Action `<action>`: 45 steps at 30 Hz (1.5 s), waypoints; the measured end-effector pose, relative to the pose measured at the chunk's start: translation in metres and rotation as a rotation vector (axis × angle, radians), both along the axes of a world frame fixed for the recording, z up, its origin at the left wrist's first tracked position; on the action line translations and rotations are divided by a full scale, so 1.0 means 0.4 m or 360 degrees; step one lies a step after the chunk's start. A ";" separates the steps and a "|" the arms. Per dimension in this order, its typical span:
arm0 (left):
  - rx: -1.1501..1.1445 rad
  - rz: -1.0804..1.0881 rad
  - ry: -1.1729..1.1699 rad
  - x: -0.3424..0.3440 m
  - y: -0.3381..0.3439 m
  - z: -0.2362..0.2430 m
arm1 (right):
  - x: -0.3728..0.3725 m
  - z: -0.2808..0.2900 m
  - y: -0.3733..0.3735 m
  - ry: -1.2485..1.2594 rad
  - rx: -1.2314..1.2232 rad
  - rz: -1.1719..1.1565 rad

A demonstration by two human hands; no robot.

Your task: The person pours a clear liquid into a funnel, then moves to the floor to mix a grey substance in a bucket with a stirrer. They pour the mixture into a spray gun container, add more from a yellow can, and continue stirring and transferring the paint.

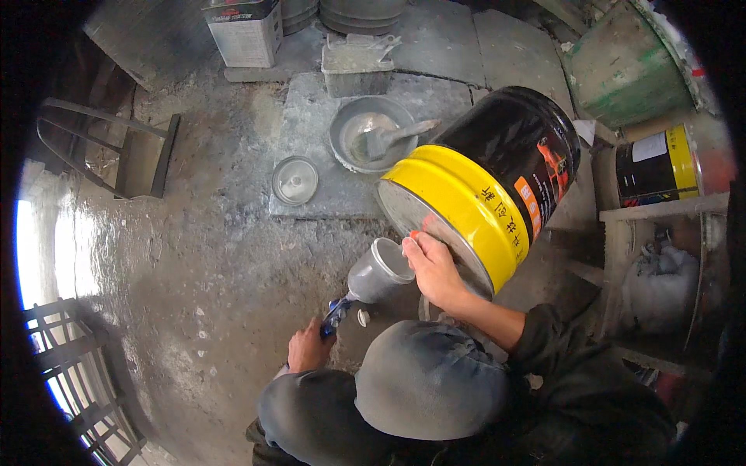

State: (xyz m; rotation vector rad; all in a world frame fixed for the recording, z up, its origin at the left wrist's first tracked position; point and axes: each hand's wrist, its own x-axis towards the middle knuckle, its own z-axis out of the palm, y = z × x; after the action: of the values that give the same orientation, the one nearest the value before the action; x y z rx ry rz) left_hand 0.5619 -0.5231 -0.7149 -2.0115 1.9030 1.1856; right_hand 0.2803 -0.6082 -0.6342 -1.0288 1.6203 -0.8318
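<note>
My left hand [309, 346] is closed around a blue spray gun [336, 317] with a translucent cup [374, 273], its open mouth facing up beside the drum. A large black and yellow metal drum [466, 206] lies tilted, its flat grey end toward the cup. My right hand [437, 268] is at that end, fingers curled beside the cup's rim. A small orange-red piece shows at its fingertips; what it grips is hidden. A small white cap [363, 318] is just right of the spray gun.
Ahead, a round pan [339, 146] holds a wide brush [396, 137], with a round metal lid [295, 180] to its left. Behind stand a rectangular tub [357, 81] and a square can [245, 39]. A shelf [668, 206] is at right, a metal-framed stand [148, 159] at left.
</note>
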 end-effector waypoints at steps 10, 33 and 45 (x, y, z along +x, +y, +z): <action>-0.0008 0.0006 0.0006 -0.001 -0.007 0.010 | -0.005 -0.017 0.006 0.0071 -0.0067 0.0003; -0.0044 0.0002 0.0031 -0.003 -0.003 0.000 | -0.004 -0.035 0.007 0.0051 -0.0126 -0.0027; -0.0110 0.0023 0.0224 -0.044 -0.043 -0.015 | -0.142 0.262 -0.064 -0.0636 0.0134 -0.0209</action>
State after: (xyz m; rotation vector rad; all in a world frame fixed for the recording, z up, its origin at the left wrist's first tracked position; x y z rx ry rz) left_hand 0.5442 -0.5404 -0.7208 -2.0286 2.0236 1.3150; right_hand 0.2235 -0.6338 -0.5295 -0.6510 1.3759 -0.9786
